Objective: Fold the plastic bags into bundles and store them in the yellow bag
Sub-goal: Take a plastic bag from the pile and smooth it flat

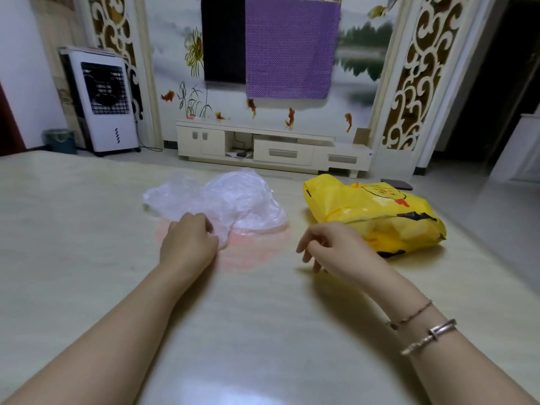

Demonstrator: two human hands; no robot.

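A heap of crumpled clear plastic bags (230, 200) lies on the pale table (87, 229), over a faint pink sheet (254, 249) that shows at its near edge. My left hand (188, 244) grips the near edge of the clear plastic with curled fingers. To the right lies the yellow bag (377, 217), printed with a cartoon face, on its side and bulging. My right hand (330, 248) hovers just left of the yellow bag, fingers loosely curled and holding nothing.
The table's far edge runs behind the bags. Beyond it stand a white TV cabinet (271, 147), a white air cooler (102, 100) and a small bin (60, 140). A dark flat object (397, 184) lies behind the yellow bag.
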